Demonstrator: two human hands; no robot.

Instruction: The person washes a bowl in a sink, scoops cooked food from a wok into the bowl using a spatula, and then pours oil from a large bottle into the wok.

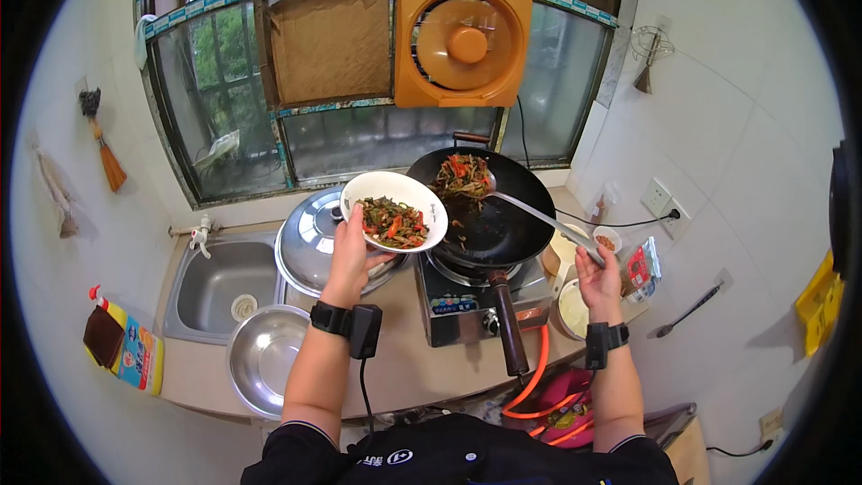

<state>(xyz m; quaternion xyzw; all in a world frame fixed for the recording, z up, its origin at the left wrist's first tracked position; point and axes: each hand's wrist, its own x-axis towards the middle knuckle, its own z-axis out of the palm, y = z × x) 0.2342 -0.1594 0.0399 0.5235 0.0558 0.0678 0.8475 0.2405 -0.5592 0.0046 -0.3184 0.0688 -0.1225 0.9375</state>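
Note:
My left hand [351, 252] grips the near left side of a white bowl [367, 185], its thumb over the rim. Cooked greens with red pepper pieces [397, 223] lie in the bowl, which is held beside the wok. In my right hand [599, 276] is the handle of a long metal ladle [539, 215]. The ladle's head is in the black wok [498, 236], under a heap of the same stir-fried food [463, 175]. A few scraps stick to the wok wall. The wok rests on a gas stove [458, 323], its wooden handle [506, 323] pointing towards me.
Left of the stove are a domed metal lid [303, 242], a steel basin [262, 357], a sink [222, 283] and a detergent bottle [138, 357]. At right stand a bowl of pale contents [572, 310] and a seasoning packet [640, 266]. An orange gas hose [544, 357] hangs below.

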